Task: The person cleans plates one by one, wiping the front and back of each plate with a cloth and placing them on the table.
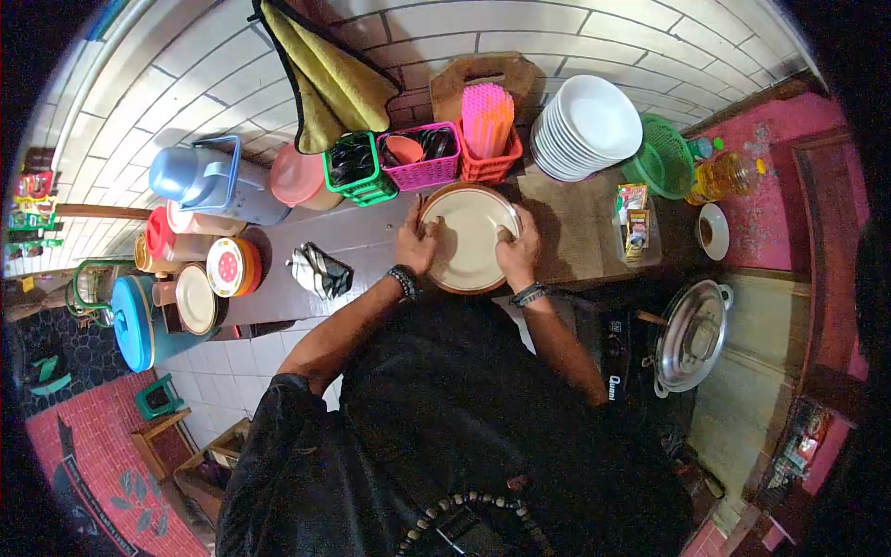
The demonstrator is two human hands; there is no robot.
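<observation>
A cream plate (469,243) with a brown rim is at the front of the counter, close to my body. My left hand (417,243) grips its left edge, thumb on the upper face. On the opposite edge my right hand (519,247) holds it the same way, its thumb also over the rim. Brown edges show beneath the plate, perhaps of another plate. Behind it are a red basket (489,167) of pink and orange straws and a purple basket (419,174) with dark utensils.
White bowls (594,121) are stacked at the back right, beside a green colander (661,158). A crumpled cloth (317,271) lies left on the counter (371,227). A blue-lidded jug (218,181) stands farther left. A lidded pot (691,336) is at the right.
</observation>
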